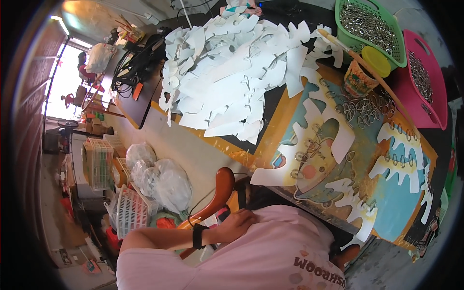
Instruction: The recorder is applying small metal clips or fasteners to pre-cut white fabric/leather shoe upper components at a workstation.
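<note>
1. The left hand (238,225) lay against the shirt (270,241), fingers bent; I could not tell whether it gripped anything.
2. The right hand was out of view.
3. Beyond the left hand curved a chair arm (224,187).
4. To the right, white cutouts (273,177) and metal clips (360,112) lay on the board (396,203), some clips resting on cutouts.
5. Farther off, left of the board, rose a white pile (222,82).
6. At far right stood a green basket (394,57) and a pink basket (438,84), both holding metal pieces.

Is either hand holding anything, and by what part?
It can't be told: the left hand lies against the pink shirt, its fingertips unclear, and the right hand is out of view.
</note>
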The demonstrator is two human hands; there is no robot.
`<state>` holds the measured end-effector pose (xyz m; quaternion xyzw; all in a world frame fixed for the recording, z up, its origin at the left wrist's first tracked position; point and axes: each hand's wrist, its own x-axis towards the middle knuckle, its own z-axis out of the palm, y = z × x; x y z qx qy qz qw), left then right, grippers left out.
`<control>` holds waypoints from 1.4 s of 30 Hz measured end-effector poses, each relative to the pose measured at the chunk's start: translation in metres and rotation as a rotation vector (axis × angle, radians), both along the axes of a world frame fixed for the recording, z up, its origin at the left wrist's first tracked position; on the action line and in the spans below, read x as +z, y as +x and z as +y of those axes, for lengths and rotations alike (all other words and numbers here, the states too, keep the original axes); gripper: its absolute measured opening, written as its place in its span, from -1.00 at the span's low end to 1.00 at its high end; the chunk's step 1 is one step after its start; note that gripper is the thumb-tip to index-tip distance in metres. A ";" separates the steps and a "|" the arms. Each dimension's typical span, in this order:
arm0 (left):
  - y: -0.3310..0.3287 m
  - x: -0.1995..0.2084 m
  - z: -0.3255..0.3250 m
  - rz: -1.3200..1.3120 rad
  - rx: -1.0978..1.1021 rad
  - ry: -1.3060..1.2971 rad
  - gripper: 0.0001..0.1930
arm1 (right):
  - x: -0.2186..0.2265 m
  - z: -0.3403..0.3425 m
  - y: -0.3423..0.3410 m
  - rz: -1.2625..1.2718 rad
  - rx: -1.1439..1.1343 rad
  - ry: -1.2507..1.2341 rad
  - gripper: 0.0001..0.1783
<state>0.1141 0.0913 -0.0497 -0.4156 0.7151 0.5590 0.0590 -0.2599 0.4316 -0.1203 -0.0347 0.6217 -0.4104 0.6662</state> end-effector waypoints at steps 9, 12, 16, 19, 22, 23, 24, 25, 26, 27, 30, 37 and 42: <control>0.069 -0.060 0.030 -0.200 -0.180 0.026 -0.63 | 0.005 0.011 0.030 0.021 -0.045 -0.045 -0.49; 0.064 -0.062 0.028 -0.186 -0.204 0.037 -0.63 | 0.007 0.015 0.038 0.036 -0.064 -0.055 -0.49; 0.046 -0.070 0.031 -0.165 -0.237 0.051 -0.63 | 0.009 0.020 0.050 0.059 -0.090 -0.068 -0.48; 0.036 -0.074 0.031 -0.150 -0.255 0.065 -0.63 | 0.011 0.022 0.057 0.077 -0.103 -0.075 -0.48; 0.032 -0.076 0.026 -0.134 -0.262 0.084 -0.63 | 0.015 0.024 0.061 0.094 -0.104 -0.078 -0.47; 0.030 -0.076 0.024 -0.128 -0.263 0.092 -0.63 | 0.016 0.025 0.062 0.101 -0.103 -0.078 -0.47; 0.030 -0.077 0.023 -0.126 -0.261 0.099 -0.63 | 0.016 0.025 0.064 0.103 -0.099 -0.080 -0.47; 0.032 -0.076 0.023 -0.123 -0.259 0.105 -0.63 | 0.017 0.025 0.067 0.106 -0.096 -0.082 -0.47; 0.025 -0.078 0.020 -0.120 -0.257 0.111 -0.63 | 0.018 0.025 0.069 0.110 -0.092 -0.084 -0.47; 0.019 -0.079 0.016 -0.115 -0.256 0.118 -0.63 | 0.019 0.025 0.070 0.116 -0.090 -0.085 -0.47; 0.017 -0.081 0.010 -0.094 -0.256 0.137 -0.63 | 0.022 0.026 0.073 0.138 -0.083 -0.088 -0.46; 0.014 -0.088 -0.001 -0.045 -0.253 0.183 -0.63 | 0.026 0.025 0.081 0.192 -0.065 -0.095 -0.45; 0.023 -0.086 -0.009 -0.013 -0.245 0.212 -0.63 | 0.029 0.029 0.090 0.173 -0.105 -0.046 -0.44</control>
